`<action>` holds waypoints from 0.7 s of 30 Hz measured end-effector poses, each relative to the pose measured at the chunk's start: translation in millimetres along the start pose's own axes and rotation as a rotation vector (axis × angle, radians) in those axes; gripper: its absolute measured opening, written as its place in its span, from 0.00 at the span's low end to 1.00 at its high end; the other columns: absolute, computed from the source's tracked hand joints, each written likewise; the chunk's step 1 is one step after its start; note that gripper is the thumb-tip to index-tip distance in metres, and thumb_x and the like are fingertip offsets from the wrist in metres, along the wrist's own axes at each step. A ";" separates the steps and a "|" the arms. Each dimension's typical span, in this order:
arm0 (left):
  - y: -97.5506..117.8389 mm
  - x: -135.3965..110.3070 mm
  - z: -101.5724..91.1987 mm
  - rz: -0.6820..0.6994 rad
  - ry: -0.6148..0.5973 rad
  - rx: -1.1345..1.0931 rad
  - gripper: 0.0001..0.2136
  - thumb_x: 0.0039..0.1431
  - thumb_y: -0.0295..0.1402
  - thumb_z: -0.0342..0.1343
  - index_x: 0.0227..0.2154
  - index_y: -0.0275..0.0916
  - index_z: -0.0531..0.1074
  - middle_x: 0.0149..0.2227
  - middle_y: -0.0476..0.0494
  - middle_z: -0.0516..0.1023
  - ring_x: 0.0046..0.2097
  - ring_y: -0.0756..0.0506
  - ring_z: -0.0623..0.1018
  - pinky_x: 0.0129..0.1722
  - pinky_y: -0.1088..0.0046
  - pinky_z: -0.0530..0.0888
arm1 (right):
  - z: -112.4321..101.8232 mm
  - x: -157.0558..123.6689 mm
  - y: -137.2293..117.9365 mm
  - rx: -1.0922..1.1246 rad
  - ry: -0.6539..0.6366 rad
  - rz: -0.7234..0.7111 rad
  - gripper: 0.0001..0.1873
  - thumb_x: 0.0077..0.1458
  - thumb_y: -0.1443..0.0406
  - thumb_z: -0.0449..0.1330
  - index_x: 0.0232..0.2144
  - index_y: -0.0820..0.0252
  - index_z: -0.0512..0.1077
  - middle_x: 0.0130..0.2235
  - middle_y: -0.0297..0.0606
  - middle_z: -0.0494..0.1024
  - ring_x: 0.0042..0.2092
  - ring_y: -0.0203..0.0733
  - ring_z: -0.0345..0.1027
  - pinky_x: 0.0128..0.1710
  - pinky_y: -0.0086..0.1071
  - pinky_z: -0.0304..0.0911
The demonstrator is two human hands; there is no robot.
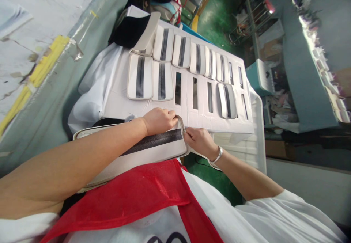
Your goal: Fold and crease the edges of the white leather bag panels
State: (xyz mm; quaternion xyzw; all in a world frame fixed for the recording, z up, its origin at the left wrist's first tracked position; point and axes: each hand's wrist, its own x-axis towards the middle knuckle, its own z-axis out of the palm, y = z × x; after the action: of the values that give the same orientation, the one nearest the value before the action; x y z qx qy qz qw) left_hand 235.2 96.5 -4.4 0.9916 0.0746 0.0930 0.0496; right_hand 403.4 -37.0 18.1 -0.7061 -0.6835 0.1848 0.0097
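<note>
A large white panel with rounded corners and a dark zipper-like strip along its middle lies against my front. My left hand is closed on its upper edge near the right corner. At the right end of the same panel, my right hand pinches the edge beside the strip's end. The two hands are close together but apart. My left forearm crosses the panel and hides part of it. A red apron touches its lower side.
Beyond my hands, a white-covered board with dark slots bears several smaller white panels with dark strips. A black piece lies at its far left. A grey-green wall or partition stands left, shelves right.
</note>
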 end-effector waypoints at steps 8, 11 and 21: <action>-1.0 0.6 0.4 0.016 -0.005 0.015 0.10 0.60 0.26 0.47 0.34 0.34 0.73 0.30 0.38 0.73 0.29 0.44 0.75 0.23 0.72 0.63 | -4.1 -1.6 2.7 0.219 -0.121 0.114 0.15 0.55 0.63 0.50 0.18 0.59 0.57 0.15 0.29 0.62 0.18 0.29 0.55 0.21 0.26 0.46; -1.0 0.9 -0.1 0.018 -0.015 0.025 0.10 0.60 0.26 0.47 0.35 0.34 0.74 0.31 0.38 0.73 0.29 0.44 0.75 0.24 0.72 0.63 | -5.6 -0.8 9.0 0.479 -0.247 0.211 0.15 0.56 0.59 0.52 0.20 0.59 0.60 0.17 0.30 0.68 0.18 0.31 0.62 0.21 0.24 0.53; -0.1 0.5 -2.3 0.020 -0.043 0.036 0.11 0.60 0.26 0.46 0.37 0.33 0.74 0.32 0.37 0.74 0.30 0.45 0.75 0.25 0.73 0.63 | 12.5 5.3 41.1 1.336 -0.459 0.342 0.19 0.46 0.53 0.64 0.27 0.63 0.67 0.21 0.34 0.74 0.20 0.31 0.66 0.21 0.25 0.62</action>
State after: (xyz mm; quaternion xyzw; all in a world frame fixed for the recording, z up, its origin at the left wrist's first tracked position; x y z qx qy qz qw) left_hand 235.2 96.8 -2.1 0.9948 0.0655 0.0706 0.0326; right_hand 439.5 -37.5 -5.9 -0.5900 -0.2897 0.7051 0.2660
